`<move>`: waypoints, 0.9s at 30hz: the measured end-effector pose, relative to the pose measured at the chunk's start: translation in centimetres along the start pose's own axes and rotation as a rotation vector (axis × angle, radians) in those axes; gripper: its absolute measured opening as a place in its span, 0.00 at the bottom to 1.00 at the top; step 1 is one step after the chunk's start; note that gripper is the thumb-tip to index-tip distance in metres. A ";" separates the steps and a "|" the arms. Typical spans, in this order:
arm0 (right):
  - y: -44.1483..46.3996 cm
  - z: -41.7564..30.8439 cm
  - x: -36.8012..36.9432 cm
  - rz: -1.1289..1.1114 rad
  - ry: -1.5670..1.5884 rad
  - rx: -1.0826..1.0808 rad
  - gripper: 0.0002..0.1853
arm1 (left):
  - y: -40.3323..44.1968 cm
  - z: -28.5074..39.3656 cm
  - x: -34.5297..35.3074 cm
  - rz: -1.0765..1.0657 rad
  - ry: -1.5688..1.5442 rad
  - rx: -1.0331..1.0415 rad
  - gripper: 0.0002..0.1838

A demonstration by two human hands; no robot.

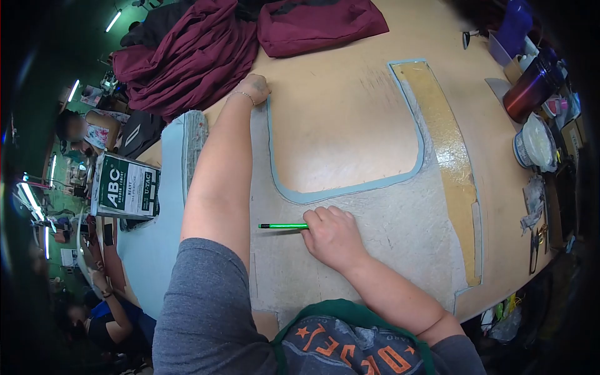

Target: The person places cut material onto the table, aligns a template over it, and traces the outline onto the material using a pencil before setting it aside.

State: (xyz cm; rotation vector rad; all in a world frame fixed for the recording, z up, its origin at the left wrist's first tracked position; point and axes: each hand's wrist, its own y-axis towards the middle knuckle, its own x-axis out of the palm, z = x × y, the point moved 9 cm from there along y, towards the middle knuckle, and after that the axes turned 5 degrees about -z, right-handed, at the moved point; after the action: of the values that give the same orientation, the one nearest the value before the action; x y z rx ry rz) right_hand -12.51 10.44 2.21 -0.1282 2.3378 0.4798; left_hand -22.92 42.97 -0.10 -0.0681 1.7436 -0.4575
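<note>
Right fingers (317, 219) clamp a green pencil (281, 226); left fingers (262, 89) touch the panel (387, 222), grip unclear.

Rumpled maroon cloth (187, 62); glossy dark metallic tumbler (530, 90).

On the green and white metal can (125, 187) at the left, we can read "ABC" in big white letters, with "RUBBER CEMENT" small beneath it, "HEAVY" in small print on the white panel (133, 197), and "U-TAC" running sideways beside that. Across the dark shirt (356, 353) at the bottom, we see orange stars and large orange letters, a D and an E among them, but folds keep us from making out the wording.
</note>
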 end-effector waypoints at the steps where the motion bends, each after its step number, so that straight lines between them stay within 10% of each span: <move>1: 0.0 0.0 0.0 -0.001 -0.001 -0.002 0.09 | -0.1 -0.2 -0.2 0.100 -0.057 0.024 0.17; 8: 0.0 -0.1 -0.2 -0.003 -0.012 -0.010 0.07 | -10.8 -2.2 -2.6 0.834 -0.486 0.290 0.18; 11: 0.0 -0.2 -0.3 0.013 -0.003 -0.007 0.07 | -23.0 -3.0 -2.2 0.848 -1.044 0.204 0.10; 15: 0.2 -0.6 0.0 -0.005 -0.030 -0.023 0.07 | -37.0 -0.8 4.1 0.781 -1.055 0.051 0.07; 27: -0.6 -0.5 0.9 0.041 -0.008 -0.045 0.05 | -41.9 9.5 9.5 0.526 -0.796 0.295 0.14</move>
State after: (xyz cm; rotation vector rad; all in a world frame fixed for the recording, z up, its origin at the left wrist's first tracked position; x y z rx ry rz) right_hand -13.33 9.69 1.77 -0.0997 2.3260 0.5524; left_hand -24.47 -0.80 3.78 0.3673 0.8485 -0.2372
